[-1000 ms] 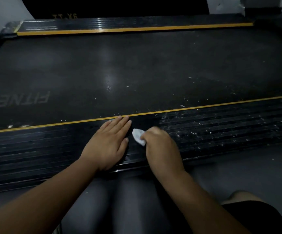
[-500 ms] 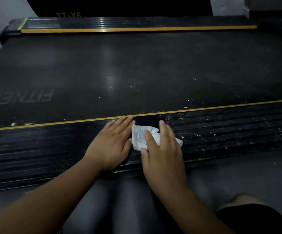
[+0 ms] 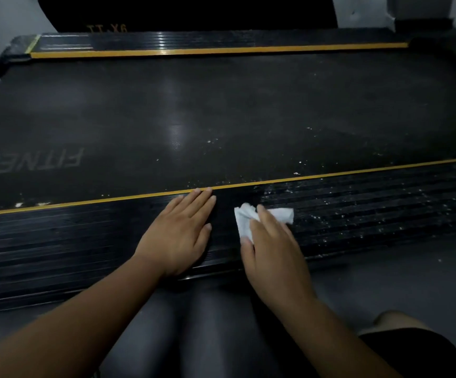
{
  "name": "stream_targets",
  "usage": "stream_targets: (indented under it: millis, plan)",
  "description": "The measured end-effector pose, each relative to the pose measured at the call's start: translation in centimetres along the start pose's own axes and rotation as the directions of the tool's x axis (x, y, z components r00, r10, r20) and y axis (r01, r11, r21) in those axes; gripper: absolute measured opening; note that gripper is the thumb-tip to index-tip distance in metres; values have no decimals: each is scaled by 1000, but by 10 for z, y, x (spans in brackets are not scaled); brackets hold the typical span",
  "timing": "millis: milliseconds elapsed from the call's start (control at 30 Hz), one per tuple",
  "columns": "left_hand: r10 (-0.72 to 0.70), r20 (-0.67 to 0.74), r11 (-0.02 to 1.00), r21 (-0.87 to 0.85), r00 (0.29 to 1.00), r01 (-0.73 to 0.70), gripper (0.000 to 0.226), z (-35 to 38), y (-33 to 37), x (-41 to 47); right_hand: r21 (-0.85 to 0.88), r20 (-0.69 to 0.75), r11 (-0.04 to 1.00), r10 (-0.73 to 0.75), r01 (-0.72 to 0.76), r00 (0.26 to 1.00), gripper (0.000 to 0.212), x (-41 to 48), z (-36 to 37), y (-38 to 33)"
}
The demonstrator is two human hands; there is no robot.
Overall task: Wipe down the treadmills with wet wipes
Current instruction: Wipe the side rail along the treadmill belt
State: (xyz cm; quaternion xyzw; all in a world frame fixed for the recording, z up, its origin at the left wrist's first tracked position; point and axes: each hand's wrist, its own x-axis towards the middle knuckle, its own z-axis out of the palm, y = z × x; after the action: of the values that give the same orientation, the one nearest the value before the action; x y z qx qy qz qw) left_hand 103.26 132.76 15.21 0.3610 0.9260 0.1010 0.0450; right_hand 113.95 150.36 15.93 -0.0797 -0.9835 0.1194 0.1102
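Crumpled white wet wipe being pressed onto ribbed black treadmill side rail.
Wipe being held down under straight, unclenched fingers of right hand; left hand being rested flat, released, on the rail.

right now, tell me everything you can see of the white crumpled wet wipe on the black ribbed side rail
The white crumpled wet wipe is a small thin sheet, creased and partly bunched. It lies on the black ribbed side rail, just below the yellow stripe. The right hand presses it down with straight fingers that cover its middle, so one end shows to their left and another to their right. The left hand rests flat on the rail beside it, apart from it.
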Motion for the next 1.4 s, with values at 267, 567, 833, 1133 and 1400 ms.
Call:
stream_targets:
  millis: [267, 567, 833, 1133, 1400]
  plan:
    - [6, -8, 1000, 3, 1000, -6, 74, 1, 0, 1, -33, -16, 976, -214, 214, 977, 65, -44, 20, 7]
    - [20, 10, 1000, -17, 1000, -20, 73, 1, 0, 1, -35, -5, 971, -238, 237, 971, 74, -61, 18, 12]
    - [26, 22, 1000, -19, 999, -25, 72, -1, 0, 0, 11, 8, 972, -236, 236, 972, 80, -44, 19, 7]
    - [37, 19, 999, -4, 999, -37, 71, 0, 1, 0, 1, 54, 991, -131, 132, 990, 83, -30, 20, 2]
    - [38, 10, 999, 16, 999, -38, 70, 1, 0, 1, -13, 90, 999, -40, 41, 995, 88, -2, 20, -3]
